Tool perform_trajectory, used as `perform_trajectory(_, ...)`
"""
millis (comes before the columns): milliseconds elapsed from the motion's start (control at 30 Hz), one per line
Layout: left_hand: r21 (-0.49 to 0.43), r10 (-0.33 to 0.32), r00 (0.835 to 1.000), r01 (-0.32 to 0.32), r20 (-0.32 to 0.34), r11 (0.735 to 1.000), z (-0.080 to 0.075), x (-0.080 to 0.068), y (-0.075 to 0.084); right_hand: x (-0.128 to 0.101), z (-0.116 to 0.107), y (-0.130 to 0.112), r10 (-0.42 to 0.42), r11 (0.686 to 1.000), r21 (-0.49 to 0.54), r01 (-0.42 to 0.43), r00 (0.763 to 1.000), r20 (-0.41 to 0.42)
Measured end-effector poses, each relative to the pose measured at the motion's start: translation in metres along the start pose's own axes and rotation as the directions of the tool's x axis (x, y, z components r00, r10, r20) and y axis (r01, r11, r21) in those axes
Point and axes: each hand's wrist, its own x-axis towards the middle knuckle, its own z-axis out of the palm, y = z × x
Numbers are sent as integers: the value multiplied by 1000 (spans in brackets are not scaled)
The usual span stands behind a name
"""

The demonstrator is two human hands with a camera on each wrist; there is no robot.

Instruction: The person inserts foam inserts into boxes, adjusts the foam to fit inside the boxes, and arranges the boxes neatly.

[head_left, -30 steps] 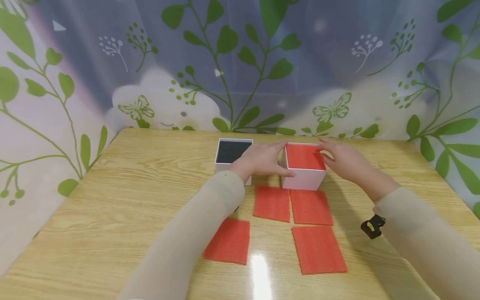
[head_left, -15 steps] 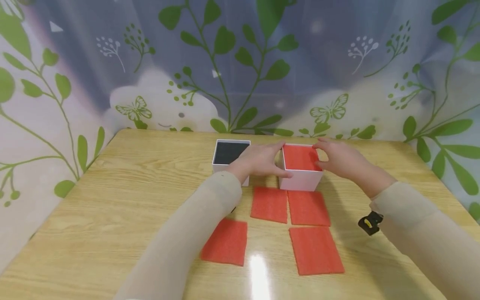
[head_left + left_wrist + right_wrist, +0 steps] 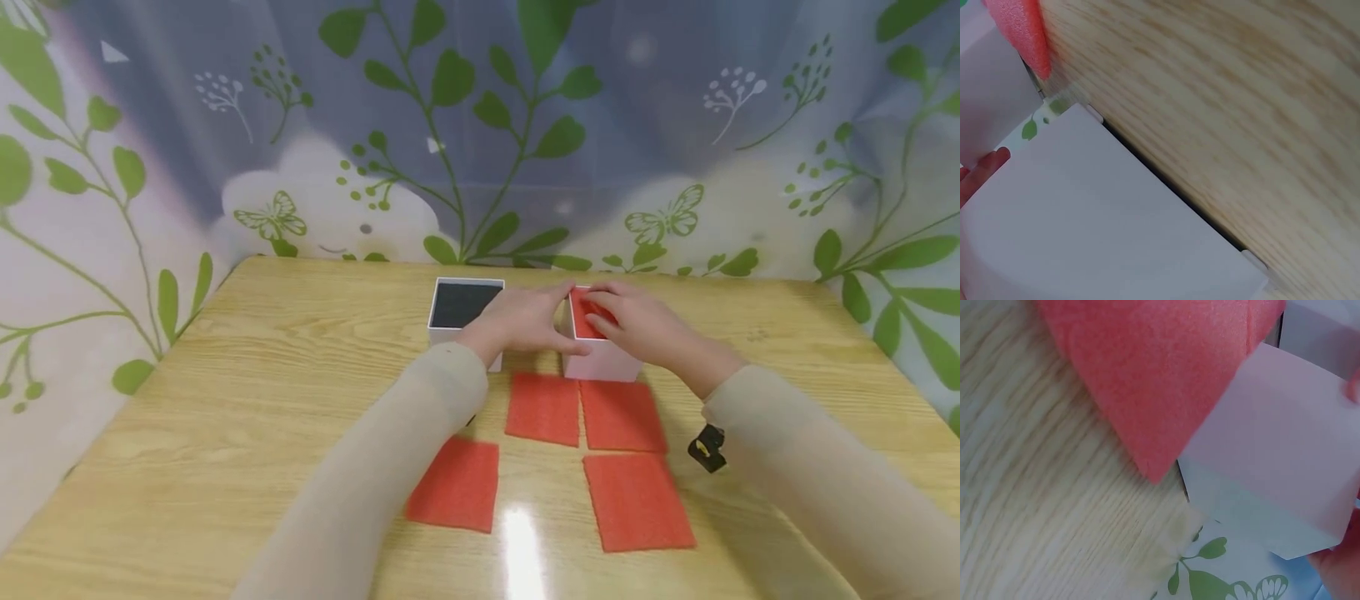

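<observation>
The left hand (image 3: pixel 525 321) rests curled against the left wall of the white box (image 3: pixel 603 360), thumb at its near corner. The right hand (image 3: pixel 637 327) lies over the box's open top, fingers on the red foam sheet (image 3: pixel 581 310) inside; whether it pinches the sheet cannot be told. A second white box (image 3: pixel 459 310) with a dark inside stands just left. Four red foam sheets (image 3: pixel 545 407) lie flat nearer the person, two touching edge to edge, on the wooden table (image 3: pixel 247 375), bare wood around

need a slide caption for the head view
Both hands at a white box lined with red foam, four red sheets lying on the wooden table.
</observation>
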Motion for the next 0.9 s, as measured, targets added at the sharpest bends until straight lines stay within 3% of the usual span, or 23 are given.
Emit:
perform_trajectory(300,-13,12,1000,-13,-20,1000,-2,-1,3,-1,2,2,-4,1000,12,5,1000,-10)
perform_trajectory(467,-1,13,1000,-13,-16,1000,-2,2,6,-12,-4,3,93,995,-26,-92,995,39)
perform_trajectory(567,-17,14,1000,-14,-23,1000,-3,2,7,-19,-8,3,133,987,-97,-127,989,60)
perform_trajectory(733,-15,-12,1000,12,-26,1000,-2,-2,2,-21,-1,0,86,983,-171,-67,991,103)
perform_trajectory(900,4,5,999,-5,-39,1000,2,-1,-1,-24,6,-2,55,974,-225,-30,993,108)
